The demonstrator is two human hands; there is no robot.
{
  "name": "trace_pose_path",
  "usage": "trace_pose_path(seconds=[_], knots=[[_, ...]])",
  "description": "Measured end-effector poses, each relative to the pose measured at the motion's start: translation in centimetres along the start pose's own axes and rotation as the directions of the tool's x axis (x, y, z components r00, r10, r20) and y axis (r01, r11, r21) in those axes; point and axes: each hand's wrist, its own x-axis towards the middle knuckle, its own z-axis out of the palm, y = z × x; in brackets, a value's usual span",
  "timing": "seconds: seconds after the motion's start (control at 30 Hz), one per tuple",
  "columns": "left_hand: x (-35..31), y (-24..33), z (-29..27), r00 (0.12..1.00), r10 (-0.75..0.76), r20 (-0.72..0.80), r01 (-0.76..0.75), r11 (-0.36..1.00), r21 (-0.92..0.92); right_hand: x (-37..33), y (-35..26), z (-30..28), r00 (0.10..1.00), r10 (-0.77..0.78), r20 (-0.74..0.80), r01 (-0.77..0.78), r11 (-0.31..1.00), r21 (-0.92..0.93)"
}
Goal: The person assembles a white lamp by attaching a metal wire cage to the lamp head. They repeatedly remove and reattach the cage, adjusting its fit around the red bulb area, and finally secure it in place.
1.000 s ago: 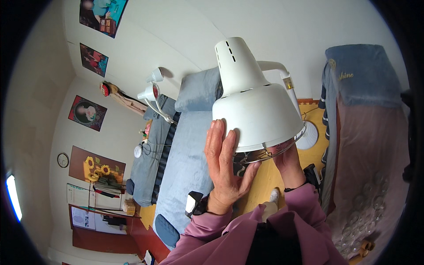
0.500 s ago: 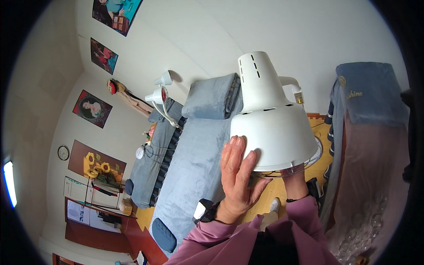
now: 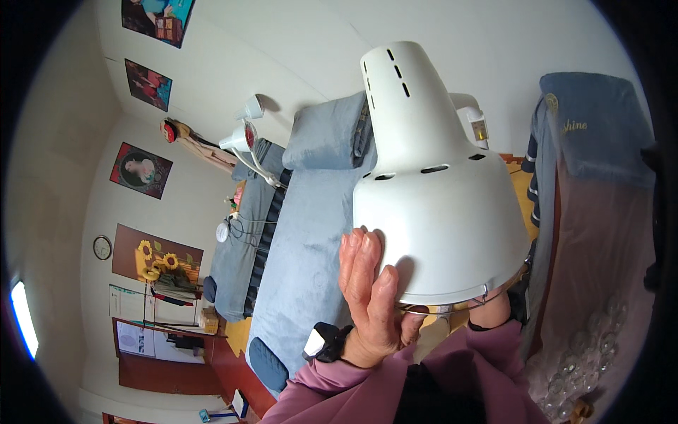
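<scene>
A large white heat lamp (image 3: 438, 219) with a bell-shaped shade fills the middle of the view, its mouth tilted down towards me. Slots run along its narrow top, and a thin wire guard (image 3: 452, 310) shows below the rim. My left hand (image 3: 369, 300) grips the near left edge of the shade: the fingers lie along the outside, and the thumb bends under the rim by the guard. Of my right hand (image 3: 494, 309), only the part near the wrist shows, under the right side of the rim. The shade hides its fingers.
A massage bed (image 3: 296, 268) with grey-blue covers and a pillow lies behind the lamp. Another bed (image 3: 244, 272) stands farther left, with a second lamp (image 3: 242, 139) beside it. On the right, a pink-covered bed (image 3: 593, 240) holds several clear glass cups (image 3: 572, 367).
The lamp looks larger and nearer, with its rim lower in view. My left hand has moved slightly down with it and still touches the shade; my right hand stays beneath.
</scene>
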Motion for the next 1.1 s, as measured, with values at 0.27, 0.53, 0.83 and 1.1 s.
trace_pose_path(seconds=[0.27, 0.53, 0.83, 1.1], knots=[[0.9, 0.3, 0.2, 1.000, 0.015, 0.016, -0.016, 0.999, 0.037, 1.0, 1.1, 0.6, 1.000, 0.006, 0.027, -0.006, 1.000, 0.008], [3.2, 2.4, 0.5, 0.997, -0.005, 0.076, -0.010, 0.979, 0.201, 2.0, 2.4, 1.7, 0.998, 0.020, 0.064, -0.020, 1.000, 0.005], [3.2, 2.6, -0.1, 0.993, -0.002, 0.118, -0.030, 0.962, 0.272, 2.0, 2.9, 2.6, 0.997, 0.025, 0.076, -0.025, 1.000, -0.003], [5.0, 0.9, -0.9, 0.981, -0.062, 0.185, 0.031, 0.986, 0.164, 1.9, 3.0, 5.4, 0.996, 0.013, 0.086, -0.010, 0.999, -0.031]])
